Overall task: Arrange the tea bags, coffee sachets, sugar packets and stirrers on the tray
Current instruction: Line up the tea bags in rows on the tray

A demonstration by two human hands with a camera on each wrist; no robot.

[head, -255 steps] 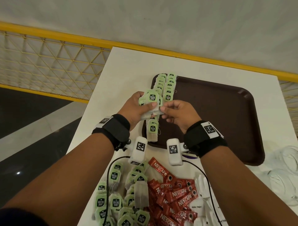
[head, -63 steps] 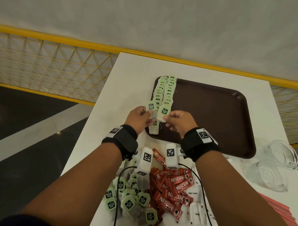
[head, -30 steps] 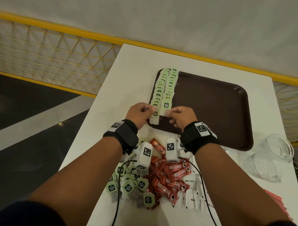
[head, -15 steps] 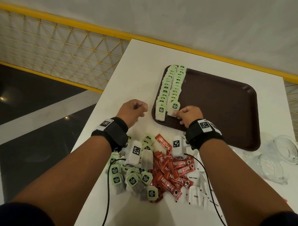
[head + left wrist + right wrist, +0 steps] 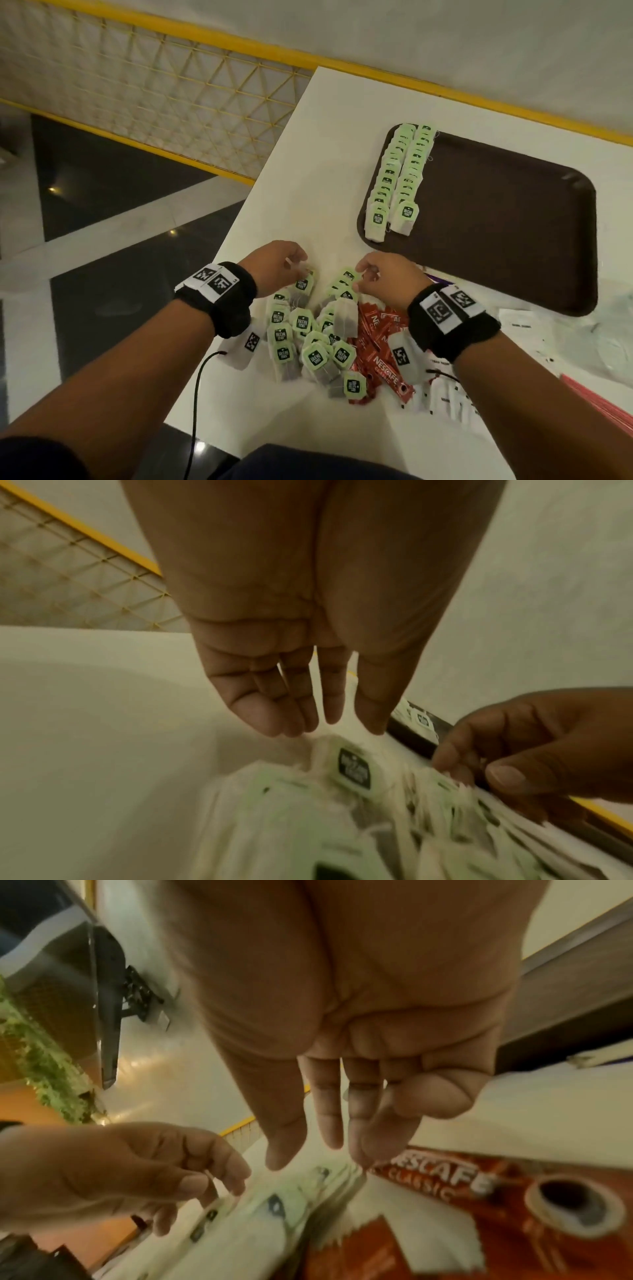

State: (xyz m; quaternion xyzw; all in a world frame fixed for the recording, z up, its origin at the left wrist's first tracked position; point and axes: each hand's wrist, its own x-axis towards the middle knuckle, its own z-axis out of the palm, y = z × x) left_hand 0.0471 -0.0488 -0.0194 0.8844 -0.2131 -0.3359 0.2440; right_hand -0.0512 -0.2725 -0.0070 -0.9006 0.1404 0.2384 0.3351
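Observation:
Two neat rows of green-tagged tea bags (image 5: 397, 178) lie along the left side of the brown tray (image 5: 496, 222). On the table in front of it is a loose pile of tea bags (image 5: 308, 335), with red coffee sachets (image 5: 380, 329) and white sugar packets (image 5: 445, 397) to its right. My left hand (image 5: 296, 265) is at the pile's far end and pinches the top of a tea bag (image 5: 303, 282). My right hand (image 5: 359, 277) hovers beside it, fingertips on the green tags (image 5: 322, 1172), thumb and fingers apart.
Red stirrers (image 5: 603, 401) show at the right edge, near clear plastic (image 5: 589, 335). The table's left edge (image 5: 239, 240) drops to a dark floor beside my left arm. A yellow mesh railing (image 5: 171, 85) runs behind.
Both hands have come back from the tray to the loose pile, leaving the last two tea bags at the near ends of the rows. My view has swung left.

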